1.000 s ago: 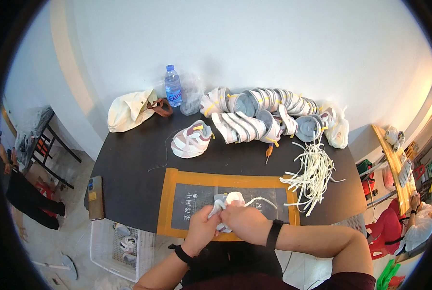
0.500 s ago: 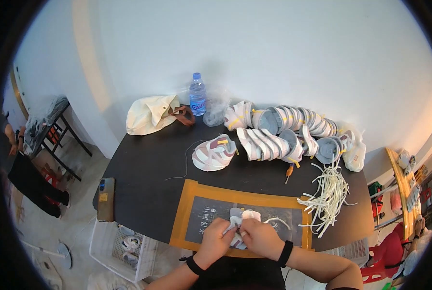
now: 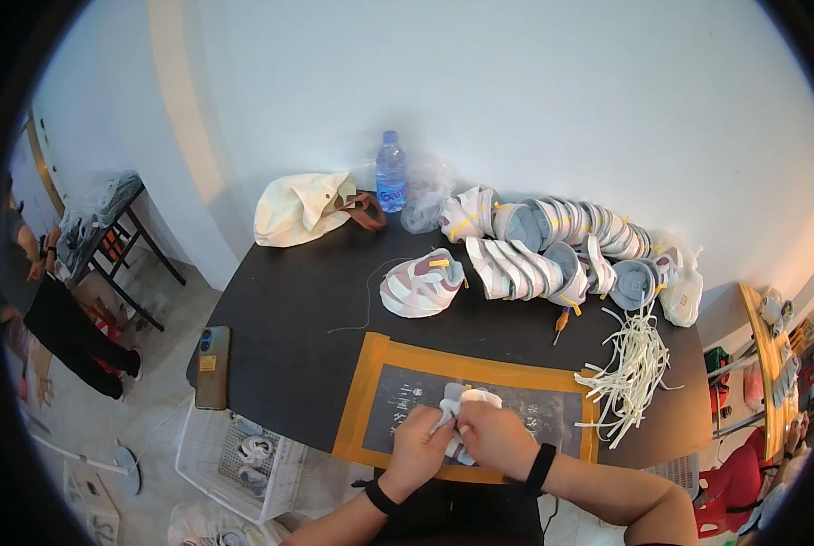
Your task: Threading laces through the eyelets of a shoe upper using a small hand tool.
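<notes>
Scanning from the left edge of the frame, a dark rectangular phone with a yellow sticker (image 3: pixel 212 366) lies flat near the left corner of the round black table (image 3: pixel 288 309), and below that corner, on the floor, a white wire basket holding small shoes (image 3: pixel 243 453) stands close to the table's edge. In the upper left of the tabletop sits a cream cloth bag (image 3: pixel 300 208), with a clear plastic water bottle with a blue cap (image 3: pixel 390 183) just to its right against the wall. In the centre a single white-and-pink child's shoe (image 3: pixel 419 283) rests alone on the table. At the lower centre, on the dark cutting mat with an orange border (image 3: pixel 370 378), the left hand (image 3: pixel 415 449) and the right hand (image 3: pixel 495 440) are both closed around a small white shoe (image 3: pixel 462 407), the fingers pinching it from either side just above the mat. To work it well, I judge the left hand should hold the shoe steady while the right does the fine fingering, keeping the piece low over the mat. Right of centre, a long row of white-and-grey shoes packed side by side (image 3: pixel 552 250) curves along the back, and a loose heap of cream-white laces (image 3: pixel 632 371) lies at the mat's right edge, within reach of the right hand.
</notes>
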`<move>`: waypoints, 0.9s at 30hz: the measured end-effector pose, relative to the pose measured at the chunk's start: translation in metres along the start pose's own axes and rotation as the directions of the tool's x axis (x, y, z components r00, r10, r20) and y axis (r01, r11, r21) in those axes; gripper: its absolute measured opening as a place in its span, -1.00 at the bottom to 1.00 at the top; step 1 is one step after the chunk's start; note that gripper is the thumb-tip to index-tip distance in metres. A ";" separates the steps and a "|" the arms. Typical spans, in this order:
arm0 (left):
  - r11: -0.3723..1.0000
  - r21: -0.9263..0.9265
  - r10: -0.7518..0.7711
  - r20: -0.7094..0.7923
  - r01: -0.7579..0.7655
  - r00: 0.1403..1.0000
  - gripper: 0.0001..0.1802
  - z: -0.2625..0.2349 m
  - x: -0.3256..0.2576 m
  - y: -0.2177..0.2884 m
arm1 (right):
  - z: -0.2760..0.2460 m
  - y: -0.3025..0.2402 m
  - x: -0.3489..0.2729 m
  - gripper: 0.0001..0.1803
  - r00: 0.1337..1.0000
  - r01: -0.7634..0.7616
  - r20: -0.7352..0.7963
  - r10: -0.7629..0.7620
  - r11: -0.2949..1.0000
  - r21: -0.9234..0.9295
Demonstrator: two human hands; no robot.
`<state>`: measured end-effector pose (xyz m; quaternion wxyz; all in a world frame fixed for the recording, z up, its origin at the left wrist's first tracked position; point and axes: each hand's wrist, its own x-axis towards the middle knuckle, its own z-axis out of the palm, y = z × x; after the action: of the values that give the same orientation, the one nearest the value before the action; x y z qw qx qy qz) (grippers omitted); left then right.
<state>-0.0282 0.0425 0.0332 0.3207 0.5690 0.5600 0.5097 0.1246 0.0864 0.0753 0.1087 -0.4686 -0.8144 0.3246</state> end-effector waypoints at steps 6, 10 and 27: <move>0.991 -0.097 -0.087 0.025 0.089 0.996 -0.90 0.002 -0.002 -0.001 | 0.003 0.003 0.006 -0.93 0.991 -0.131 0.000 0.132 0.984 0.120; 1.000 0.001 0.027 0.012 -0.027 1.000 -0.90 -0.002 -0.003 -0.002 | 0.005 -0.001 -0.001 -0.80 1.000 0.024 0.005 -0.024 0.998 -0.056; 0.889 -0.335 -0.275 0.155 0.313 0.949 -0.79 -0.016 0.006 0.010 | -0.074 -0.053 -0.045 -0.85 0.989 0.140 0.029 -0.142 0.891 -0.432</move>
<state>-0.0408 0.0435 0.0483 0.5203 0.4357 0.5208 0.5179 0.1473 0.0616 0.1712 0.0267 -0.4213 -0.8977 0.1263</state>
